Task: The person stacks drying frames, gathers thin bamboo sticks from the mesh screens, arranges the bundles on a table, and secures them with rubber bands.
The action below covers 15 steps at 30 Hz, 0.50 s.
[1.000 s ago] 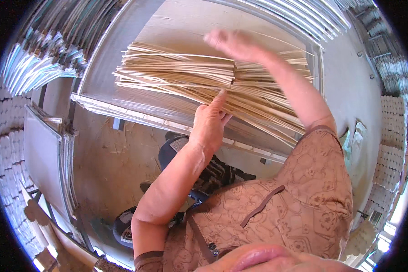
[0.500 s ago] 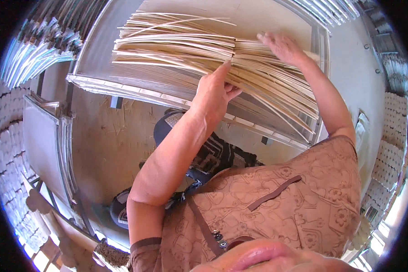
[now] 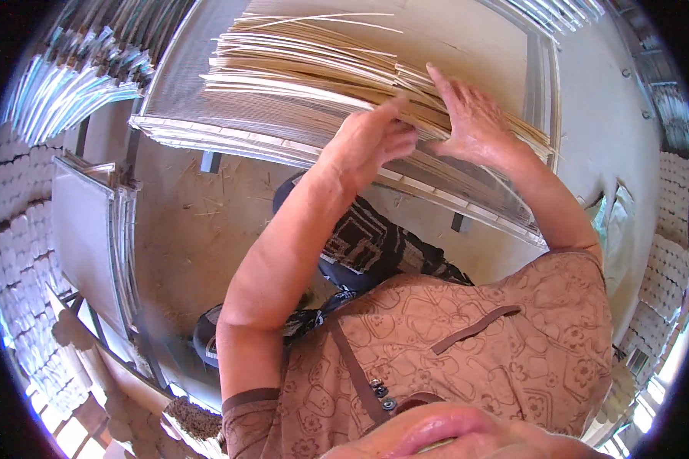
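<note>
A wide bundle of thin, pale, stick-like strands (image 3: 298,73) lies across a framed mesh screen (image 3: 168,96) in front of me. Over the right part of the bundle is my right hand (image 3: 475,118), thumb and fingers spread wide, its palm side touching or just above the strands. My left hand (image 3: 371,141) is at the bundle's near edge, just left of the right hand. Its fingers are bent and apart, slightly blurred, and I see nothing held in them. The strands under both hands are partly hidden.
More mesh frames are stacked beneath the screen, their pale edge (image 3: 230,139) facing me. Other framed panels (image 3: 84,222) lean at the left. Bundled metallic-looking rods (image 3: 76,92) stand at the far left, and stacks of pale bundles (image 3: 666,245) line the right side.
My right hand has come nearer and left, close to my left hand, with its fingers now spread. The strands that fanned out toward the near right are now gathered closer to the rest.
</note>
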{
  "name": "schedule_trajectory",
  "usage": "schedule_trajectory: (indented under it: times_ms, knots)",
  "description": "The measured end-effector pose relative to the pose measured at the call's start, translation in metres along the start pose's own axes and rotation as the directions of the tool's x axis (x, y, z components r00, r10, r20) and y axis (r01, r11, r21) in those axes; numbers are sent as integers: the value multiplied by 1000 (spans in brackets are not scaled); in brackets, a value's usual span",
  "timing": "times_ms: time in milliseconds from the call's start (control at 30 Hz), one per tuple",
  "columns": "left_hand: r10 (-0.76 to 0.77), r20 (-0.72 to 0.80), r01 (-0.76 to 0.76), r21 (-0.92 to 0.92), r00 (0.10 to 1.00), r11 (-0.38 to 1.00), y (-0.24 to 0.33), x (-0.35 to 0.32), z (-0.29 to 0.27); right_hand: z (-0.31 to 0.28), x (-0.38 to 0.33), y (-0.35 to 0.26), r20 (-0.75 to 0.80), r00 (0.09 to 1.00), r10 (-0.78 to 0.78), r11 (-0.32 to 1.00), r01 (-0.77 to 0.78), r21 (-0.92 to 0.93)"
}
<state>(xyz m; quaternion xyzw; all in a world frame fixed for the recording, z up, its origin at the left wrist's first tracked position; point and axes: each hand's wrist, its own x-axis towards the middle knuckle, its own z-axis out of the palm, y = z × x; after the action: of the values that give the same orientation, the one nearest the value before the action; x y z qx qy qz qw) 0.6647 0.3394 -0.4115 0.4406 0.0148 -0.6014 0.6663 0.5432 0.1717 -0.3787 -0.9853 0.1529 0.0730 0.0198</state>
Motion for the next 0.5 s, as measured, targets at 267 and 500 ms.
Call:
schedule_trajectory:
  times_ms: [267,500]
  knots:
    - [674,390,-324,918,628,-230,80,-30,-30,7,15,12,-13,1000,9,1000,-9,-8]
    - [615,466,-9,802,635,-598,166,94,-72,5,28,1,25,1000,13,998,-11,-65]
